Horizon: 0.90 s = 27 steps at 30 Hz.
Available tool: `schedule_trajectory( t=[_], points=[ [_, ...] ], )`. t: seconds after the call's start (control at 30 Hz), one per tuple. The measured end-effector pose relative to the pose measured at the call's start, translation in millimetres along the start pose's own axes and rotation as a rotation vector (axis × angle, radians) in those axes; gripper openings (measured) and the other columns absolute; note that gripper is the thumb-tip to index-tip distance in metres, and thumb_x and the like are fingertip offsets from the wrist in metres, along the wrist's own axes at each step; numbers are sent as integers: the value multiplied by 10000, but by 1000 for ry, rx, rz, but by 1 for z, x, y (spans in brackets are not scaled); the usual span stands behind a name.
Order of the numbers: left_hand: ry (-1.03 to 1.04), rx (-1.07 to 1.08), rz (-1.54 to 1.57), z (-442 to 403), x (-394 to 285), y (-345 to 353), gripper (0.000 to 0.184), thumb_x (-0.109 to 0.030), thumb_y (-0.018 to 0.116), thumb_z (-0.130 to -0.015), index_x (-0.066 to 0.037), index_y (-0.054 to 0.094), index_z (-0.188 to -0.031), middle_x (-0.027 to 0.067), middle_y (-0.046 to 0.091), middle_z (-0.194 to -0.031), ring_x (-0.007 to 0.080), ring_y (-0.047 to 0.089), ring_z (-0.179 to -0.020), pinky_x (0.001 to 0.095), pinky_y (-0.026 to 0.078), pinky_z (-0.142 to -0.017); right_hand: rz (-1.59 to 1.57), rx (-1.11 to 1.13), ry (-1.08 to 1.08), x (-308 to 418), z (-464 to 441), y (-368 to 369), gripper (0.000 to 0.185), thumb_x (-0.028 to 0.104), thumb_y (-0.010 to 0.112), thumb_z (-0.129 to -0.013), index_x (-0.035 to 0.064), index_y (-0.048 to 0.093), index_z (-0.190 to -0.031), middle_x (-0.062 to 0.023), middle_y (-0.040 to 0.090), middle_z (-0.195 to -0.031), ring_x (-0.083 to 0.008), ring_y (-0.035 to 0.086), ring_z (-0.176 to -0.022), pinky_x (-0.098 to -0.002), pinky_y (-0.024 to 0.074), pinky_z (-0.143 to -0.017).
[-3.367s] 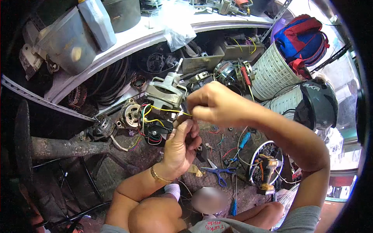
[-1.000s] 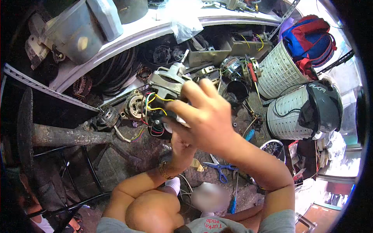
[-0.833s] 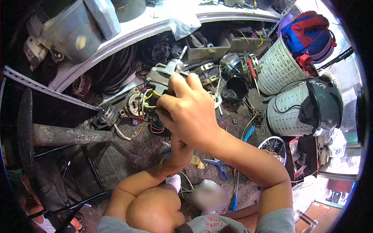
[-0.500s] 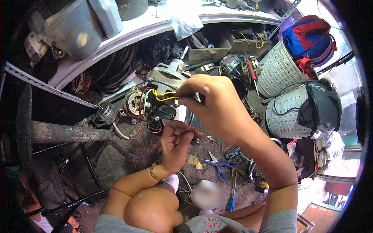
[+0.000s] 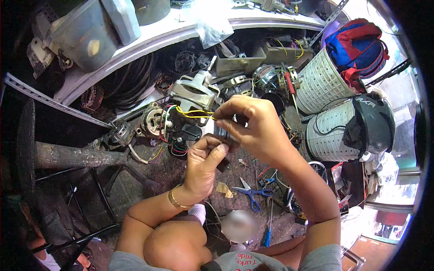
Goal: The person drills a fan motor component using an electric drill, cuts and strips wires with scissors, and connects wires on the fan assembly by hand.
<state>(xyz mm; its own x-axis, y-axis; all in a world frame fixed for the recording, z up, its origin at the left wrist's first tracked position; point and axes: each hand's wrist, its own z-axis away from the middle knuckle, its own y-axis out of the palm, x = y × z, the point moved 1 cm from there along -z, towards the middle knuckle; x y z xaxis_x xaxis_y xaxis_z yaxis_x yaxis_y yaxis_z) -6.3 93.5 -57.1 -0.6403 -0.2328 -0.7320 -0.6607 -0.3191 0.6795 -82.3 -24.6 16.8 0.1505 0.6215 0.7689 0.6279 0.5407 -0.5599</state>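
My right hand (image 5: pixel 254 125) is closed in a pinch at the ends of two yellow wires (image 5: pixel 192 114), which run left toward a motor (image 5: pixel 154 121) with red, green and white leads. Just below it, my left hand (image 5: pixel 205 165) has thumb and fingers pressed together on a small dark piece (image 5: pixel 223 164), partly hidden and too unclear to name. Behind the hands stands a grey metal motor housing (image 5: pixel 194 92) with a shaft. A black part (image 5: pixel 189 133) sits left of my left hand's fingertips.
Blue-handled scissors (image 5: pixel 254 194) and a blue-handled screwdriver (image 5: pixel 269 226) lie on the dirty floor. A red-handled screwdriver (image 5: pixel 289 83) leans among motors. White perforated baskets (image 5: pixel 332 131) stand right, one with a black helmet (image 5: pixel 374 123). A metal post (image 5: pixel 81 154) is at left.
My right hand has lowered slightly, and the yellow wires stretch straighter toward it. My left hand has risen a little, closer to the right, its thumb now pressed on the fingers.
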Motion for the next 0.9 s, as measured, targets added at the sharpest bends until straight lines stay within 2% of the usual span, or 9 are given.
schedule_trajectory(
  t=[0.27,0.37,0.47,0.6,0.7,0.77,0.8,0.83,0.9],
  points=[
    [-67,-22,137,-1,-1,4,46,-64,585,-909,-36,594,-945,35,641,-847,101,600,-752,235,480,-683,-39,42,99,1,4,-5,128,31,713,-746,10,664,-862,-73,593,-721,-128,564,-644,-250,451,-584],
    [-42,-23,68,1,-2,0,53,-69,598,-905,-32,594,-943,30,636,-836,98,594,-730,236,474,-662,81,35,-80,8,3,-13,245,36,746,-673,43,678,-908,-74,575,-781,-175,573,-699,-278,457,-612],
    [-42,-45,11,3,0,-2,47,-62,599,-904,-33,594,-941,20,636,-823,91,588,-700,229,471,-641,184,228,-310,11,7,-26,422,83,764,-577,88,692,-993,-66,553,-847,-248,562,-798,-347,467,-679],
    [-34,-34,16,1,6,-5,44,-15,601,-890,-38,599,-927,18,639,-825,86,588,-698,224,476,-651,316,299,-337,5,8,-24,350,90,748,-599,81,689,-944,-68,549,-832,-237,559,-790,-349,460,-660],
    [23,-47,-109,2,10,-2,78,19,624,-863,-42,599,-904,7,627,-824,72,579,-724,212,470,-677,258,271,-304,3,6,-19,210,88,730,-658,46,661,-852,-83,545,-770,-251,555,-734,-351,446,-625],
    [113,-66,-199,1,12,-4,93,35,646,-838,-36,593,-864,0,607,-820,62,559,-746,205,455,-688,74,256,-47,-4,9,-13,142,137,694,-715,37,646,-804,-124,586,-750,-302,580,-733,-395,472,-637],
    [114,-66,-201,-1,19,-8,93,35,646,-838,-36,593,-864,0,607,-820,62,559,-746,205,455,-688,-160,338,223,-2,9,-15,127,130,678,-730,16,632,-762,-157,596,-727,-346,587,-710,-413,470,-633],
    [233,-5,-309,-1,26,-13,92,38,649,-832,-30,589,-848,0,597,-818,61,550,-753,207,450,-692,-163,338,220,-5,10,-13,127,130,678,-730,16,632,-762,-157,596,-727,-346,587,-710,-413,470,-633],
    [353,57,-419,2,29,-14,92,40,651,-825,-24,585,-833,-1,588,-817,61,541,-760,209,445,-696,220,287,116,-13,10,-8,120,116,672,-712,10,614,-706,-155,581,-702,-358,581,-701,-421,461,-610]
  ],
)
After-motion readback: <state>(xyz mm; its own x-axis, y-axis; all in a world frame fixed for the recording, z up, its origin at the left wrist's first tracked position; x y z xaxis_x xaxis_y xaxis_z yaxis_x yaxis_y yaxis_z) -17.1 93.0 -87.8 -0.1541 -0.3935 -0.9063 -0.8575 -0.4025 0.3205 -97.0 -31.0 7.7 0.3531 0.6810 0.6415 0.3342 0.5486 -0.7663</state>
